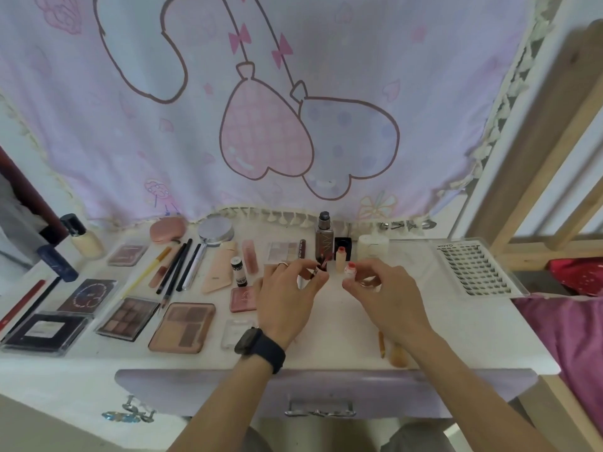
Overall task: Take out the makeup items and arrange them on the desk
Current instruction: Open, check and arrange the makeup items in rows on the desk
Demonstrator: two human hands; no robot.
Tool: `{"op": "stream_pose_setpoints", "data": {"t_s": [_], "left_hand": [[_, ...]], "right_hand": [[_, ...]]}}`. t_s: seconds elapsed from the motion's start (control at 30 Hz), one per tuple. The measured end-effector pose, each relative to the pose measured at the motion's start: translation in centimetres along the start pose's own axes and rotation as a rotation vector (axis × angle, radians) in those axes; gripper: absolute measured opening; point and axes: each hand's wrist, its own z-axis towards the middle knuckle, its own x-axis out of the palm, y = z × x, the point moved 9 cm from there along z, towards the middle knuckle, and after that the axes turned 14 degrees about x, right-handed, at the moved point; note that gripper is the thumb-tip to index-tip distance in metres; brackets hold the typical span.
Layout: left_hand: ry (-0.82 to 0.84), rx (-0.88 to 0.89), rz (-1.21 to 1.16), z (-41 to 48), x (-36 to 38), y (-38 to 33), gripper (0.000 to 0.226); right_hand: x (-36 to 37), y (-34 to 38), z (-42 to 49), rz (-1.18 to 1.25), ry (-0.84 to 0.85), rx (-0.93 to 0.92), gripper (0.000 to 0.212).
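Mid-desk, just in front of the back row: left hand (287, 288) pinches a dark red tube (318, 268) at the fingertips. Right hand (385, 288) pinches a small red-topped piece (350, 269) between thumb and forefinger. Both are held just above the desk (342, 321), close together. Can't tell if the piece is a cap or a separate item.

Risks:
- A small bottle (340, 261) stands upright right between my fingertips. It looks narrow and light, so any sideways drift of either hand likely tips it.
- The tall pump bottle (323, 238) and black box (343, 247) are just behind it. One knock could topple the lot.
- Both are fingertip grips on small smooth parts. A slip would drop them onto the desk, and the tube would probably roll.
- If those red tops are exposed product, contact would smear the white surface.

Room:
- Left side is packed: the pink compact (243, 300) and clear case (236, 332) sit near my left wrist, with palettes beyond.
- There's a bare patch under and in front of my hands, plus a strip between the right hand and the lash tray (479, 267).
- A pencil (381, 344) and brush (399, 355) lie near the front edge under my right forearm. Pulling the arm back could sweep them off.
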Motion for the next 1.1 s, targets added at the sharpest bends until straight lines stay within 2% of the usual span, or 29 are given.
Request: {"op": "stream_pose_setpoints", "data": {"t_s": [0.33, 0.6, 1.1], "left_hand": [[0.1, -0.042, 0.134, 0.7, 1.7, 1.2, 0.029], [0.181, -0.022, 0.302, 1.0, 1.9, 0.6, 0.033], [0.275, -0.028, 0.291, 1.7, 2.4, 0.9, 0.034]], "right_hand": [[0.9, 0.3, 1.4, -0.314, -0.192, -0.036, 0.024], [1.7, 0.3, 2.0, -0.42, -0.16, -0.02, 0.03], [2.3, 0.8, 2.4, -0.5, -0.172, -0.005, 0.03]]}}
